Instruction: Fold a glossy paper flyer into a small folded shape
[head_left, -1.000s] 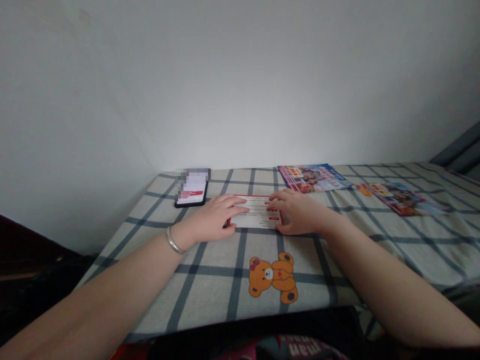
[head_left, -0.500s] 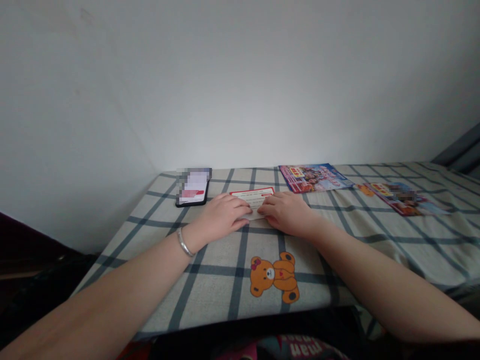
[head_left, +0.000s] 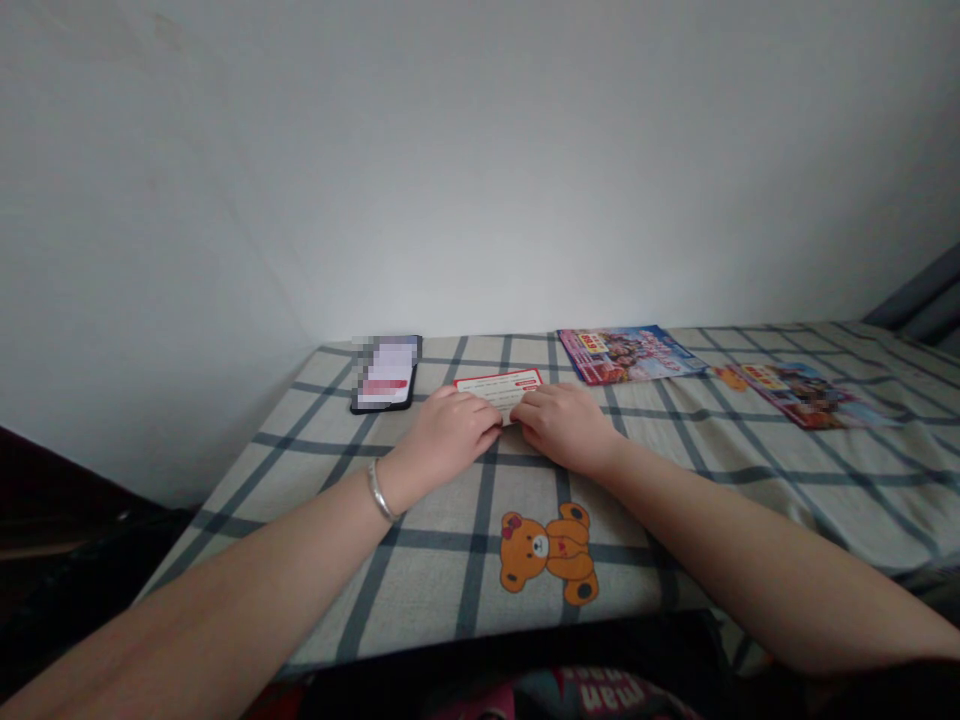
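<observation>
A small white printed sheet of paper (head_left: 498, 386) with a red border lies on the checked cloth, in front of me. My left hand (head_left: 450, 430) is closed on its near left part, thumb and fingertips together at the near edge. At the near right part, my right hand (head_left: 566, 425) grips the same sheet with curled fingers. The two hands are close together with a narrow gap between them, and they cover the sheet's near corners. A silver bangle (head_left: 379, 490) is on my left wrist.
A phone (head_left: 386, 375) with a lit screen lies left of the sheet. To the right are two colourful flyers, one by the wall (head_left: 630, 353) and another flyer (head_left: 806, 395) farther right. A printed bear (head_left: 551, 553) decorates the tablecloth (head_left: 420, 590).
Both hands have curled their fingers inward at the sheet's near edge. The paper has shifted slightly left and away from me, and its near edge looks raised or folded.
</observation>
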